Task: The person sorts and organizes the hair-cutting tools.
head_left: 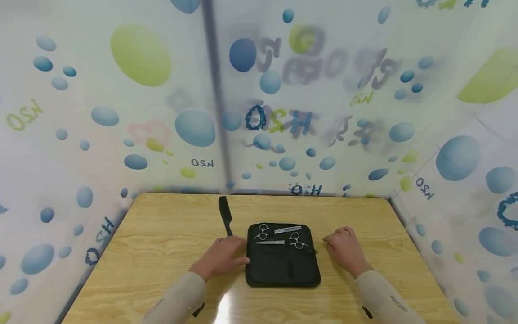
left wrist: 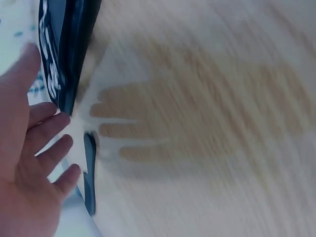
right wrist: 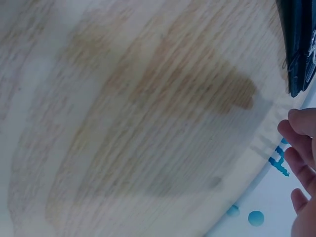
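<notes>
In the head view a black zip case (head_left: 267,272) lies unfolded on the table. Two pairs of silver scissors are in its far half: the upper scissors (head_left: 288,229) have their finger rings to the left, the lower scissors (head_left: 270,242) theirs to the right. My left hand (head_left: 220,257) is at the case's left edge with its fingers extended; whether it touches the edge I cannot tell. A black comb (head_left: 225,213) lies beyond that hand. To the right of the case, my right hand (head_left: 346,250) has loosely bent fingers and holds nothing.
The wooden table (head_left: 174,216) reaches back to a pale wall (head_left: 226,99) printed with blue and green spots. Similar walls stand at left and right. Dark straps show near both sleeves.
</notes>
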The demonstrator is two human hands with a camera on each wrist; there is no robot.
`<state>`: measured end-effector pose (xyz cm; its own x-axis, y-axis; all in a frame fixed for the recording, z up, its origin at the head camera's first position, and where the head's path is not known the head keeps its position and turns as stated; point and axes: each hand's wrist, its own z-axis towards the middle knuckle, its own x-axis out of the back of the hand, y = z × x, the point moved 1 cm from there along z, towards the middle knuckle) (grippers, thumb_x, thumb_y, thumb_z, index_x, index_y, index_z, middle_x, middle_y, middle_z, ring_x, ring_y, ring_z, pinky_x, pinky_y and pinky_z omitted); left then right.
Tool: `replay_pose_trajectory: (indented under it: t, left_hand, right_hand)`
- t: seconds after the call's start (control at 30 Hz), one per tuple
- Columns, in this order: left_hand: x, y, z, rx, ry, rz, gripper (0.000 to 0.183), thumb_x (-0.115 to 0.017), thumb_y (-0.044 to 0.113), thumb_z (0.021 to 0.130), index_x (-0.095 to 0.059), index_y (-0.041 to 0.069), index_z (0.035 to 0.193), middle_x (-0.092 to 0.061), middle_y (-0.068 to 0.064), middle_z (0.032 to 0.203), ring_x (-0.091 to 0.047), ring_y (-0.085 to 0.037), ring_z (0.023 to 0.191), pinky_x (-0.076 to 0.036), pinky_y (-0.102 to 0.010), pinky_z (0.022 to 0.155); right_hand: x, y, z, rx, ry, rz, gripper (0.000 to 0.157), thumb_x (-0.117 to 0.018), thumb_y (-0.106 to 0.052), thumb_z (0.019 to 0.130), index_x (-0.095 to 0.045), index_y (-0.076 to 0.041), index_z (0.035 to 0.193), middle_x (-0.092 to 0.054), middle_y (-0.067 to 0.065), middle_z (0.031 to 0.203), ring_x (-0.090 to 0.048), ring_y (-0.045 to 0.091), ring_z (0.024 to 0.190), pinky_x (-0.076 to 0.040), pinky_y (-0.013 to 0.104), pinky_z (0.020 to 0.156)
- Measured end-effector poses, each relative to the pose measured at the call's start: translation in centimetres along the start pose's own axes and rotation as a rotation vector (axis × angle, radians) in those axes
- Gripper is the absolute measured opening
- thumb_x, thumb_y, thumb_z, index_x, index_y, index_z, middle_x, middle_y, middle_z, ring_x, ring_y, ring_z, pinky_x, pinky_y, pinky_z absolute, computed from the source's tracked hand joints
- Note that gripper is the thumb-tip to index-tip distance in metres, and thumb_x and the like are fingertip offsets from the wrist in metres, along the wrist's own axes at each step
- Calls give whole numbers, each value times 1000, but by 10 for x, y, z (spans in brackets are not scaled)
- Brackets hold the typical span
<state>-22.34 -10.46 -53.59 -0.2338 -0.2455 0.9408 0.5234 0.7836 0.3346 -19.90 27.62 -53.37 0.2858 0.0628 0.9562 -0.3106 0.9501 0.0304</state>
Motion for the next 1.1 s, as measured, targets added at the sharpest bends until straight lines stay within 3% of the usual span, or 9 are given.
replay_pose_trajectory:
  t: [0.17, 0.43, 0.6, 0.83, 1.1]
  left_hand:
    - [9, -16, 2, 39, 105, 73, 42, -61, 31, 96, -59, 11, 132, -61, -7, 134, -54, -30, 128, -40, -55, 105]
    - [17, -35, 0, 103, 166, 174, 41, -60, 11, 93, -56, 8, 134, -60, -10, 134, -52, -33, 128, -42, -57, 103]
    - [16, -44, -1, 139, 144, 191, 43, -63, 16, 92, -56, 7, 134, -59, -13, 135, -52, -34, 129, -42, -58, 103]
    - [21, -55, -14, 193, 136, 164, 45, -66, 21, 92, -55, 6, 133, -58, -15, 136, -52, -36, 128, -41, -59, 103]
    - [25, -62, -26, 210, 151, 160, 44, -64, 20, 93, -56, 5, 133, -59, -15, 135, -52, -36, 128, -40, -60, 103]
  right_hand:
    - [0, 1, -3, -10, -2, 5, 12, -79, -14, 79, -78, -16, 91, -76, -2, 86, -64, 23, 88, -41, 49, 97]
    - [2, 3, -6, -21, -31, 1, 14, -79, -15, 80, -78, -18, 94, -76, -4, 88, -64, 21, 89, -42, 50, 98]
    - [3, 3, -5, -24, -31, -1, 13, -78, -16, 81, -78, -18, 94, -76, -3, 88, -63, 22, 90, -42, 50, 99]
    - [3, -7, 6, 12, 3, 5, 12, -78, -17, 81, -77, -17, 94, -76, -2, 89, -64, 24, 91, -42, 50, 98]
    - [7, -45, 32, 67, 9, 31, 18, -79, -20, 81, -77, -17, 98, -76, -2, 90, -63, 22, 93, -41, 49, 99]
